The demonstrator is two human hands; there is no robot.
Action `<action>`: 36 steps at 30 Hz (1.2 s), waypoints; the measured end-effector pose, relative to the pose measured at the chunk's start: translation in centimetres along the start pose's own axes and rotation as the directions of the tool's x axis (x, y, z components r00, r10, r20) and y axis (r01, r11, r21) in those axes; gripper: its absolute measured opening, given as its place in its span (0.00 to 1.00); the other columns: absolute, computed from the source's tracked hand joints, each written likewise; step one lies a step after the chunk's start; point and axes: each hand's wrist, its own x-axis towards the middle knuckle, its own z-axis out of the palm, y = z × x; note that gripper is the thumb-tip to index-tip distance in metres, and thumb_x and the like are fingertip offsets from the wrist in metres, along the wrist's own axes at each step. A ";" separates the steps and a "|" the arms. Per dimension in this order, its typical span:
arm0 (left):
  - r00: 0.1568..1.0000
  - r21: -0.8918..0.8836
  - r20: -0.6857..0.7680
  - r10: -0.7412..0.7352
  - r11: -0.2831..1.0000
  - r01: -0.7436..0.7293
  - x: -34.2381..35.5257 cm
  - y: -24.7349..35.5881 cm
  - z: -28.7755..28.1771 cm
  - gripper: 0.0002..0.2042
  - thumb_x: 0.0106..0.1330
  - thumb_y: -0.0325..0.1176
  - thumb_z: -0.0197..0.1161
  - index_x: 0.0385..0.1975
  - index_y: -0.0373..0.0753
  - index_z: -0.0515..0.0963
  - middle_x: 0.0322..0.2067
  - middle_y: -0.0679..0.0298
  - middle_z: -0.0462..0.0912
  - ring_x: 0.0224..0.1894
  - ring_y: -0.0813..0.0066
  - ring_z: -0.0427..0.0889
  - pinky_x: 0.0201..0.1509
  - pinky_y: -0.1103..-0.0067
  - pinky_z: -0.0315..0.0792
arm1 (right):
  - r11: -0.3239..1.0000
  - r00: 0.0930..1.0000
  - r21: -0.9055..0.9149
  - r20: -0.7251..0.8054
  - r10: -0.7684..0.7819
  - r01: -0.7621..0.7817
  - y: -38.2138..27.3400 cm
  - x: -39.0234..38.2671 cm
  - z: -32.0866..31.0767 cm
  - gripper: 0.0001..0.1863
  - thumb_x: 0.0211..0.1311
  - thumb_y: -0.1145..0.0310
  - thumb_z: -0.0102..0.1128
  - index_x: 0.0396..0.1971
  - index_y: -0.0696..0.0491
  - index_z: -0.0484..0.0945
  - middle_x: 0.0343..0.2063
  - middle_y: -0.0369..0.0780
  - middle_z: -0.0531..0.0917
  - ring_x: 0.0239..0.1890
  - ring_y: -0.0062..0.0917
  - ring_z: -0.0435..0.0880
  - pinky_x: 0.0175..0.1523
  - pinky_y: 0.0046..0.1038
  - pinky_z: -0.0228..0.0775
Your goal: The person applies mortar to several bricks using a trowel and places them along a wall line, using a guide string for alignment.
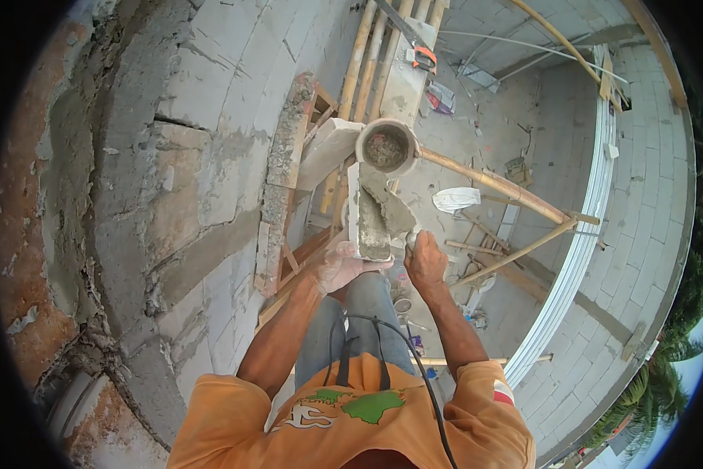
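Note:
My left hand (340, 268), dusted with pale powder, is wrapped under and round the near end of a narrow light-grey block (354, 215). Wet grey mortar (375, 236) covers the block's upper face. In my right hand (426, 261) is the handle of a trowel (390, 205). Its mortar-coated blade lies slantwise over the block, and whether it touches the mortar is hard to tell. Just beyond the block's far end stands a round bucket (361, 148) with mortar inside.
A rough block wall (211, 164) rises close on my left. Bamboo poles (362, 62) and a plank (402, 90) with an orange-handled handsaw (423, 59) run away ahead. A bamboo brace (492, 184) crosses to the right. Far below lies a littered floor (477, 133) with a white sack (456, 199).

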 end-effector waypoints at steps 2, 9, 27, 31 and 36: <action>0.999 -0.021 -0.038 0.006 1.000 -0.007 1.6 -0.3 -2.3 0.48 0.54 0.47 0.76 0.72 0.38 0.56 0.66 0.55 0.69 0.67 0.52 0.70 0.71 0.45 0.63 | 1.000 0.999 -0.001 0.047 0.019 -0.019 1.1 1.5 2.5 0.17 0.50 0.71 0.68 0.35 0.54 0.68 0.30 0.44 0.76 0.30 0.44 0.82 0.30 0.44 0.74; 0.999 -0.096 -0.047 -0.003 0.995 -0.001 9.5 -1.0 -13.1 0.42 0.56 0.47 0.75 0.67 0.32 0.62 0.61 0.51 0.75 0.63 0.51 0.75 0.71 0.45 0.64 | 0.999 0.979 0.004 0.201 0.041 -0.042 6.3 7.9 12.2 0.18 0.53 0.68 0.68 0.39 0.53 0.68 0.35 0.45 0.79 0.36 0.46 0.85 0.37 0.46 0.78; 0.971 -0.121 -0.233 -0.046 0.992 0.017 12.3 -2.3 -21.4 0.41 0.56 0.53 0.69 0.66 0.34 0.65 0.62 0.48 0.74 0.64 0.48 0.72 0.67 0.39 0.63 | 0.988 0.986 0.151 0.163 0.018 -0.043 6.2 6.9 18.3 0.17 0.54 0.68 0.68 0.36 0.56 0.68 0.31 0.51 0.80 0.31 0.53 0.82 0.34 0.50 0.74; 0.977 -0.038 -0.203 -0.069 0.997 0.063 11.5 -2.3 -19.6 0.40 0.57 0.53 0.68 0.66 0.36 0.65 0.62 0.51 0.73 0.64 0.52 0.73 0.68 0.39 0.62 | 0.995 0.970 0.066 0.239 0.051 -0.069 6.2 8.2 18.1 0.17 0.53 0.69 0.68 0.37 0.56 0.68 0.33 0.50 0.80 0.34 0.51 0.83 0.35 0.48 0.75; 0.985 0.163 -0.152 -0.083 0.981 0.108 9.0 -1.0 -14.6 0.50 0.50 0.48 0.68 0.75 0.38 0.53 0.65 0.55 0.70 0.63 0.60 0.74 0.64 0.59 0.72 | 0.960 0.929 0.029 0.264 0.261 -0.278 9.5 10.7 19.1 0.13 0.54 0.71 0.62 0.39 0.57 0.73 0.30 0.53 0.82 0.34 0.51 0.85 0.38 0.48 0.77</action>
